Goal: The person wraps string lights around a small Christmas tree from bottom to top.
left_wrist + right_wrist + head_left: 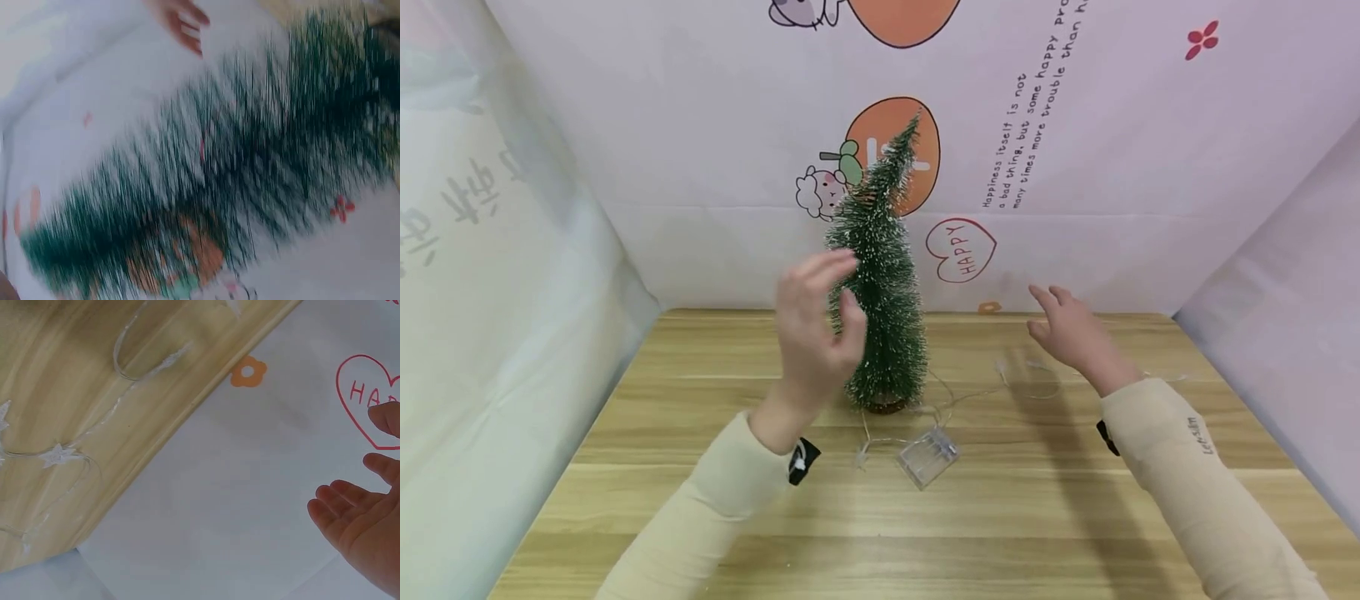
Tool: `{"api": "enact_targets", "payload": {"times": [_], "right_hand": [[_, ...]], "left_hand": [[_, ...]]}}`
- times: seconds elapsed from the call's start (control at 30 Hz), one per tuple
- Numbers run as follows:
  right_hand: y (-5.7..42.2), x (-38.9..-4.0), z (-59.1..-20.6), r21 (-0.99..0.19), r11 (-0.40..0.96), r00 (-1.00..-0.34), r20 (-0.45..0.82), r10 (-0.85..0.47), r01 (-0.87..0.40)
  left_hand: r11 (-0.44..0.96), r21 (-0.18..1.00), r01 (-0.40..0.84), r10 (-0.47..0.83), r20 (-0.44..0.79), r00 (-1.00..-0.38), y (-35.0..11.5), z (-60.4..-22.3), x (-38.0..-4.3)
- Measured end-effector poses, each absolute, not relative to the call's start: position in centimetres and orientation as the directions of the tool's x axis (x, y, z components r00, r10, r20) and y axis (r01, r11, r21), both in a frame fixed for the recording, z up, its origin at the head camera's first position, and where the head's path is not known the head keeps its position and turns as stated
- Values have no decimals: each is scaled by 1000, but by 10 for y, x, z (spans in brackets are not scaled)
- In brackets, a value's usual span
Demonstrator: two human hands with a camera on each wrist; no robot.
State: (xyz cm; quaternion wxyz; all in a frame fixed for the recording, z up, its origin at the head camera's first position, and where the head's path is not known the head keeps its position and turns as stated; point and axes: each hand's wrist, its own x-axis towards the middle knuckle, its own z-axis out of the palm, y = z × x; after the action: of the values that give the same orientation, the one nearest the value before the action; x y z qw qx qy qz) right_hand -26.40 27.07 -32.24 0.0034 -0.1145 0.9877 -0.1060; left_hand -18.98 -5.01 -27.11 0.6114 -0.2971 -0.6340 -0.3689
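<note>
A small green artificial Christmas tree [883,308] with white-dusted needles stands upright on the table, its top leaning right. My left hand [816,321] is up beside the tree's left side and overlaps it in the head view. Its fingers are loosely bent, the thumb held apart, with nothing between them. Blurred tree needles [212,162] fill much of the left wrist view. My right hand [1075,333] hovers over the table's right side, fingers relaxed and empty. A string of lights with clear star pieces [59,455] trails on the wood below it.
A clear plastic battery box [928,457] lies on the table in front of the tree, joined to the light wire. Behind the wooden table [715,533] hangs a white printed cloth [722,150], and more cloth closes in both sides.
</note>
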Motion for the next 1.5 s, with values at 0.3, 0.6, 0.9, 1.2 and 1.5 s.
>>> {"api": "enact_targets", "payload": {"times": [0.3,0.6,0.9,1.2,1.5], "right_hand": [[279,-261,-341,-189,951,-968,-7,-252,-246],[294,-256,-369,-184,955,-970,-30,-240,-230],[302,-250,-393,-244,944,-969,-59,-242,-221],[299,-246,-400,-273,938,-958,-128,-257,-215],[300,-244,-410,-319,928,-953,-169,-253,-190]], "left_hand": [[570,-184,801,429,898,-99,-16,-300,-172],[624,-213,751,670,641,-374,30,-340,-163],[691,-144,708,700,374,-608,59,-369,-174],[730,-59,681,681,154,-716,68,-402,-184],[772,-80,631,634,20,-773,71,-427,-187]]}}
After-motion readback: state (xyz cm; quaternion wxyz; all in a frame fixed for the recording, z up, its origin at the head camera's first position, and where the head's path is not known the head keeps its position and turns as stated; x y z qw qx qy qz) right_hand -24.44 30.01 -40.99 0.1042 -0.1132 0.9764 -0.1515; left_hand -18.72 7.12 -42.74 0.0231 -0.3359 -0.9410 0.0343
